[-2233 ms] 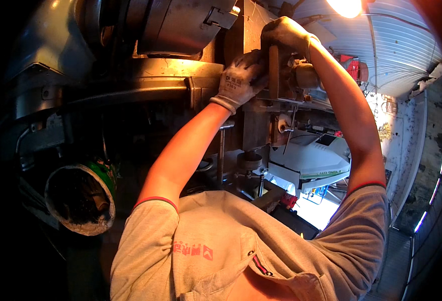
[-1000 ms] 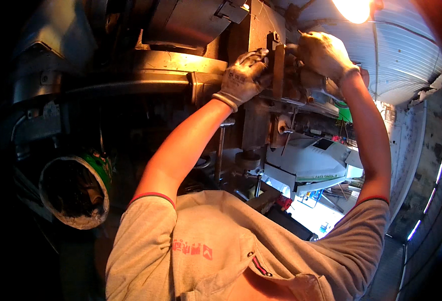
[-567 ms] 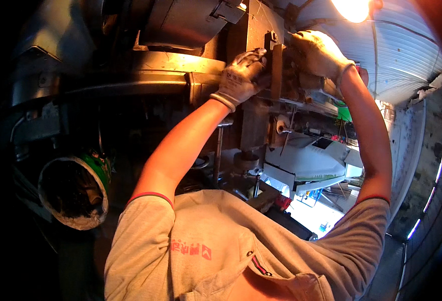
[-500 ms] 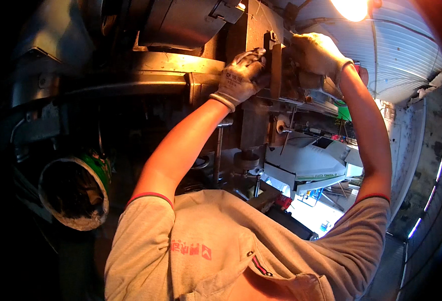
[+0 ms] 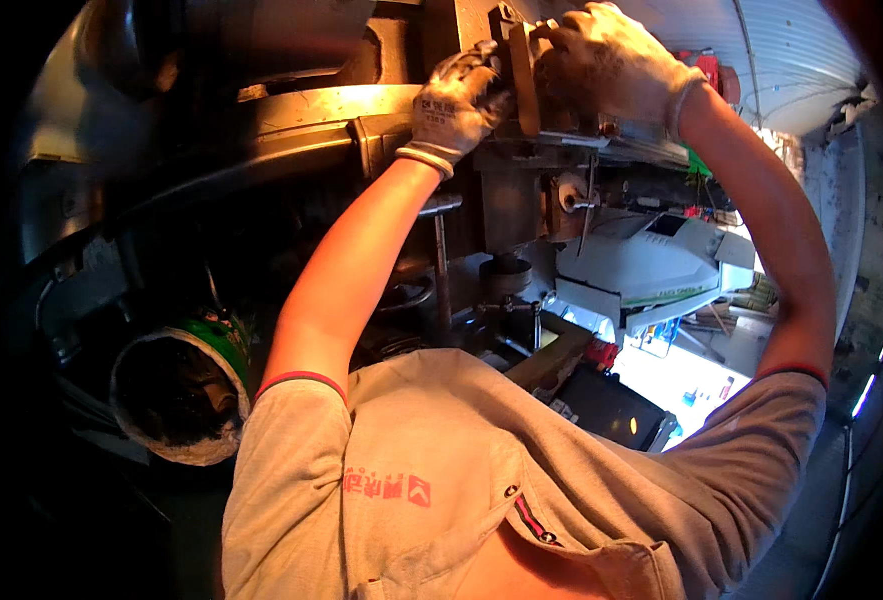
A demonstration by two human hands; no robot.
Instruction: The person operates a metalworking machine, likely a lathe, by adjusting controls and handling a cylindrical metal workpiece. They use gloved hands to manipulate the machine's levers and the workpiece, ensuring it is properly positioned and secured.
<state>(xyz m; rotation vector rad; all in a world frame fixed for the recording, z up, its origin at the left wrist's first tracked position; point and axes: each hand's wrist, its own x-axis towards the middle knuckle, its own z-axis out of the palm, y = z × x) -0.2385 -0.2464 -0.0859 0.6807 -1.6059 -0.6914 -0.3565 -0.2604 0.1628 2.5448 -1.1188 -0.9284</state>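
I'm watching the narrow metal bar [image 5: 524, 85] standing almost upright in my view, between the two hands and just above a dark metal block [image 5: 509, 205]. The gloved left hand [image 5: 456, 105] is sitting right beside it, fingers partly curled; shadow is hiding the palm side, so I can't tell whether it's gripping anything. Across the bar, the gloved right hand [image 5: 616, 65] is bending its fingers in toward the upper part, its back turned to me and masking any hold; I can't tell there either. I'm reading this pairing as one hand bracing while the other is doing the finer work, and the raised elbows as coming from the height of the spot. The bar itself is looking flat, long-sided and dull brown, catching warm light on its face. A curved metal rim [image 5: 321, 108] is running in from the left.
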